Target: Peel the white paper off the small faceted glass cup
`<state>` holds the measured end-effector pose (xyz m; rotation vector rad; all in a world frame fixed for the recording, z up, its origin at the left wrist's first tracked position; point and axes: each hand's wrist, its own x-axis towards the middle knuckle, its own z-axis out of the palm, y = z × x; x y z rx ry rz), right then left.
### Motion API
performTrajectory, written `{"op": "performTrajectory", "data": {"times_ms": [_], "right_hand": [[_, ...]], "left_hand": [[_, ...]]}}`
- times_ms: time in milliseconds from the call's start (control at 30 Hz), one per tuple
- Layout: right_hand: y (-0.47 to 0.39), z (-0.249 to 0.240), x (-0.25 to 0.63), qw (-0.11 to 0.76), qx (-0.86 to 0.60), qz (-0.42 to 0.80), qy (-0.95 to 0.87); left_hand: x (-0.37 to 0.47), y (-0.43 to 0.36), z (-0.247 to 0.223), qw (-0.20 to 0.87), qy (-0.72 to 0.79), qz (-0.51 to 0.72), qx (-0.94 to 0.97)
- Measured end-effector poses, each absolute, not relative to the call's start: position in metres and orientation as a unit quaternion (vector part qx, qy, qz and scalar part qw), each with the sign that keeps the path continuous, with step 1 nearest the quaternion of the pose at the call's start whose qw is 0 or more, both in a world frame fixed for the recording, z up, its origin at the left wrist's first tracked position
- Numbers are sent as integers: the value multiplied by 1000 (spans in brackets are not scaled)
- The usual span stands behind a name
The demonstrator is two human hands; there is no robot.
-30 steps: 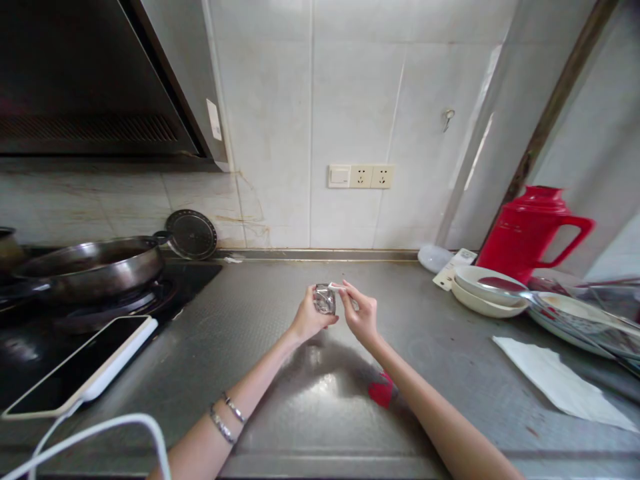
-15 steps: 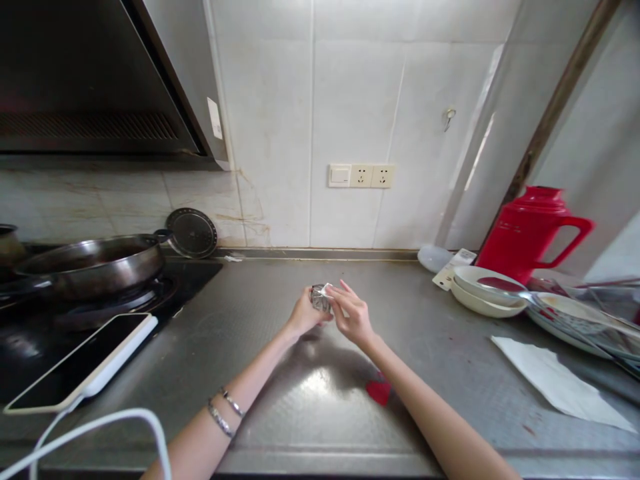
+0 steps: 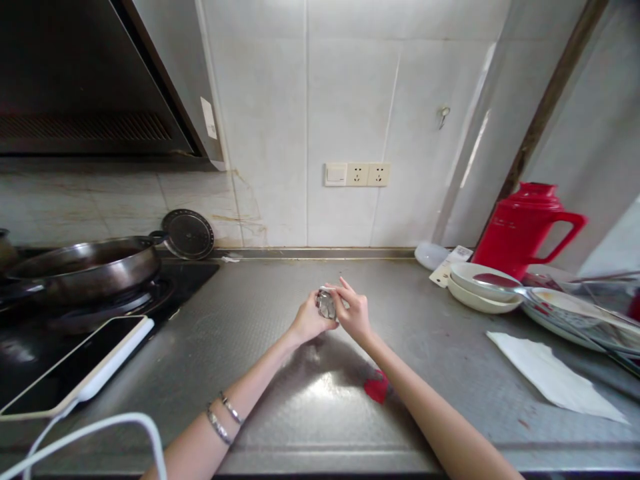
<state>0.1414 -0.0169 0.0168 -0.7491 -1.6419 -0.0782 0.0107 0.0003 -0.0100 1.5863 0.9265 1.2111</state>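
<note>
Above the middle of the steel counter (image 3: 240,373), my left hand (image 3: 307,320) is wrapped round a small clear, glass-like object (image 3: 327,305) with a patterned face. My right hand (image 3: 354,310) pinches a small white piece (image 3: 325,289) against the object's upper rim; it looks like tissue or paper. The two hands are close together, with the object between them. A red item (image 3: 376,387) lies on the counter beside my right forearm.
A pan (image 3: 90,267) stands on the black stove (image 3: 193,280) at left, near a phone (image 3: 75,363) with a white cable. At right are a red thermos (image 3: 520,230), stacked bowls (image 3: 483,303), a plate (image 3: 555,323) and a white paper sheet (image 3: 555,377).
My right hand's fingers have shifted slightly on the object, whose face now shows more. The white piece sits nearer its upper rim. The whole view has moved slightly.
</note>
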Motion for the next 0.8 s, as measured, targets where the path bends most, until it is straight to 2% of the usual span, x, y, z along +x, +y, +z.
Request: {"op": "performTrajectory", "data": {"times_ms": [200,467,800], "right_hand": [[-23,16,140,552,-237,-80,-795],[-14,18,143,641,-378,20,-668],[-27,16,139,554,-234,-75,-795]], "left_hand": [[6,6,-7,414,411,500,640],[10,-8,1,373,418,470,682],[6,5,-15,406,420,494,643]]}}
